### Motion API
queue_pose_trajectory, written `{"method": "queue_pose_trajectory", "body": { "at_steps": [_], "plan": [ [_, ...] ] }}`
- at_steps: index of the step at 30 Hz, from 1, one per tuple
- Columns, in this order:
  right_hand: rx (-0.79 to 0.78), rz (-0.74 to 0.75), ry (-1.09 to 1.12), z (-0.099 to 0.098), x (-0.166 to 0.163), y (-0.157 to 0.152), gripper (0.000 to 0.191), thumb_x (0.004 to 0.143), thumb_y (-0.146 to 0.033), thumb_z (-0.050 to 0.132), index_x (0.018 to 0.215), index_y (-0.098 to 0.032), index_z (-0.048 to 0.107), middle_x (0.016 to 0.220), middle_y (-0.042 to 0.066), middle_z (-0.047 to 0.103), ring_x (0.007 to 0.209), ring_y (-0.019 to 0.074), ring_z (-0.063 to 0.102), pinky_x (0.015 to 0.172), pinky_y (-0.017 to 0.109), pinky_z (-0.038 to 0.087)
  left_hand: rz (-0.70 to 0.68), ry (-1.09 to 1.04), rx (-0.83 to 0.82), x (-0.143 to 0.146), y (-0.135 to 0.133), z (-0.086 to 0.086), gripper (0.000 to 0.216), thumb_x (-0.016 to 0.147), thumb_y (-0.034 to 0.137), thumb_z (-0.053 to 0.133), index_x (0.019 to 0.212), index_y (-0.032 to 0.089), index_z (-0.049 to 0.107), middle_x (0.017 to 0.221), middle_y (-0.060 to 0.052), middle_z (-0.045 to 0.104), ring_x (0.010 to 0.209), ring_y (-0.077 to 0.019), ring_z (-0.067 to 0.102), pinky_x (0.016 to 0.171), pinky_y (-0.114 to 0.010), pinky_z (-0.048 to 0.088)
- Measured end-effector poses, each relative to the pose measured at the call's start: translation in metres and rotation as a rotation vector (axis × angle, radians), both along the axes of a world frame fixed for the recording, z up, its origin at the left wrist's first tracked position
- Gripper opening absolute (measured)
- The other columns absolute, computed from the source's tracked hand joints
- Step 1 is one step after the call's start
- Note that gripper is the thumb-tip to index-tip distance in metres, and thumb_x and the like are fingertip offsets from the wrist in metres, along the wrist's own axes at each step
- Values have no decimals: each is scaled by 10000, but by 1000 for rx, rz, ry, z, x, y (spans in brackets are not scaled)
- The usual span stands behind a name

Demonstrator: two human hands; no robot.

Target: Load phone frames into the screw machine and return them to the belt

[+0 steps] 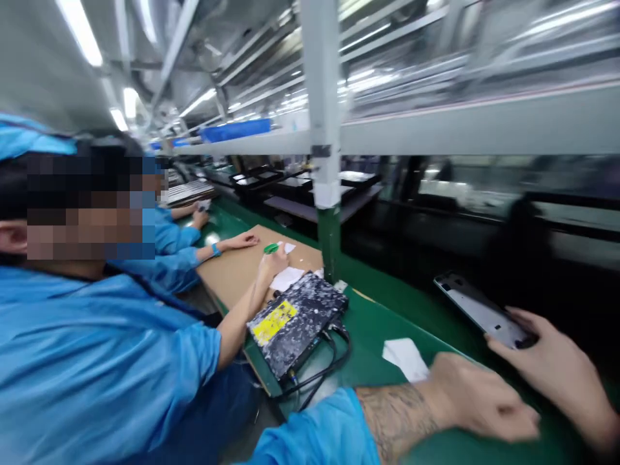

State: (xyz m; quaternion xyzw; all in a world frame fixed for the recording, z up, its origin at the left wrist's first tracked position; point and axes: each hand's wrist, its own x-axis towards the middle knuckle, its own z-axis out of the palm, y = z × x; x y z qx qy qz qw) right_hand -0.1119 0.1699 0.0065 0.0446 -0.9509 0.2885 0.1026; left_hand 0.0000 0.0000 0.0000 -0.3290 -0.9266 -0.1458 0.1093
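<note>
Gripping a silver phone (479, 309) at lower right of the head view, the right hand (552, 361) clamps its near end. Left hand (479, 400), fingers curled together and empty, rests on the green bench (387, 303) beside a white cloth (405, 358). At left, a co-worker's hand (274, 259) holds a green pen (270, 248) over cardboard.

Right hand (557, 361) wrist cut off; shelving (479, 116) motion-blurred.

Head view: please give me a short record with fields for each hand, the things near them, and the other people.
right hand: right hand holds the near end of a flat grey phone, grip closed on it
left hand: left hand rests on the green bench, fingers curled, holding nothing visible
near hands: white paper
left of bench: speckled black box with yellow label and black cables
other people: co-worker in blue; their hand holds a green item over cardboard
</note>
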Motion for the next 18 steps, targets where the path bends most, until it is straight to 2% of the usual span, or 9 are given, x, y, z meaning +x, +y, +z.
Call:
{"method": "queue_pose_trajectory", "body": {
  "at_steps": [2,4,5,7,10,11,13,15,18],
  "plan": [
    [-266,-43,60,2,50,34,721,658,-598,686,1258,-229,536,1254,149,645,1162,335,616,912,423,496,108,-90,322,3,-4,7,318,877,475,537,765,216,685,783,-24,698,795,-166,682,737,-274,588],
    [-479,-53,99,6,105,56,708,669,-567,693,1241,-204,488,1269,183,632,1190,326,605,937,422,488,82,-78,430,7,-7,10,364,894,458,503,1017,168,685,950,-89,718,926,-216,684,876,-363,585],
    [-541,-56,115,8,134,62,712,652,-544,704,1230,-195,477,1253,193,637,1171,333,615,932,434,488,20,-82,472,10,-8,10,479,899,491,485,1188,139,631,1138,-133,693,1078,-249,653,981,-420,549],
    [-571,-39,132,12,189,68,705,645,-462,724,1244,-192,469,1252,181,638,1172,325,611,938,441,477,-154,-125,528,18,-7,2,767,894,640,434,1416,78,448,1444,-213,507,1358,-316,479,1152,-516,409],
    [-567,-27,153,11,261,65,665,627,-330,742,1239,-187,524,1249,141,636,1154,285,607,965,413,463,-311,-313,650,38,1,-15,1143,785,888,435,1534,53,214,1574,-278,285,1473,-383,303,1217,-572,278],
    [-567,-22,164,8,282,62,669,609,-303,763,1232,-182,551,1239,125,636,1139,269,608,976,396,462,-347,-387,696,47,5,-19,1203,748,911,481,1555,81,154,1583,-273,268,1476,-386,294,1222,-577,258],
    [-588,-12,180,-1,314,56,704,555,-276,830,1211,-173,598,1192,91,648,1084,238,621,971,351,473,-449,-522,846,66,14,-24,1168,756,863,566,1576,184,87,1569,-236,325,1426,-364,395,1181,-576,337],
    [-624,-2,172,-13,335,50,750,509,-278,891,1204,-178,625,1139,52,666,1031,208,636,940,301,487,-507,-563,1030,84,23,-23,1064,748,759,689,1550,271,189,1475,-179,477,1349,-356,493,1109,-587,423],
    [-633,34,108,-26,351,43,839,505,-295,936,1276,-216,612,1159,11,669,1041,178,639,938,243,478,-505,-544,1234,104,33,-15,849,651,598,832,1357,292,473,1141,-83,679,1120,-359,645,1010,-632,490]
  ]
}}
